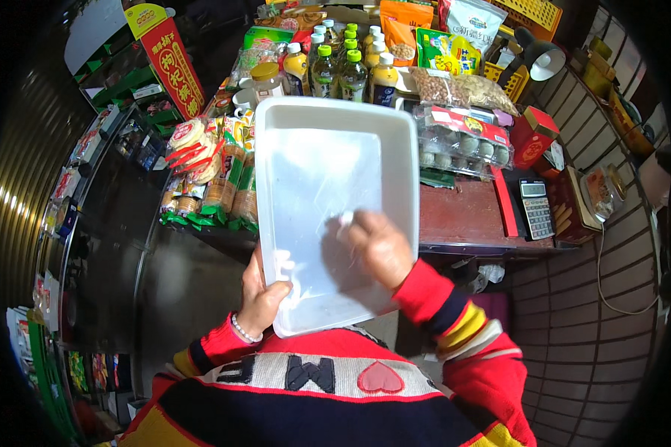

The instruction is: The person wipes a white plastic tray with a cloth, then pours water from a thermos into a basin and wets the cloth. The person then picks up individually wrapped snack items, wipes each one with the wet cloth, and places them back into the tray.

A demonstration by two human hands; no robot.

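A white plastic tub [412, 186], rectangular and shallow, is tilted up in front of my body with its inside facing me. My left hand [261, 298] grips its lower left rim, the thumb over the edge and the fingers behind the wall. Inside the tub, my right hand [380, 246] is closed near the bottom panel, somewhat smeared by motion. A small white wad [346, 218], like tissue or cloth, shows at its fingertips. The tub's bottom has glossy light patches and the hand's shadow.
Behind the tub, a table [462, 216] carries several drink bottles [353, 74], egg cartons [462, 141], bagged nuts [462, 89], a calculator [536, 208] and a desk lamp [544, 61]. Packaged biscuits [224, 179] lie at its left. Shelves stand left, a tiled wall [574, 313] right.
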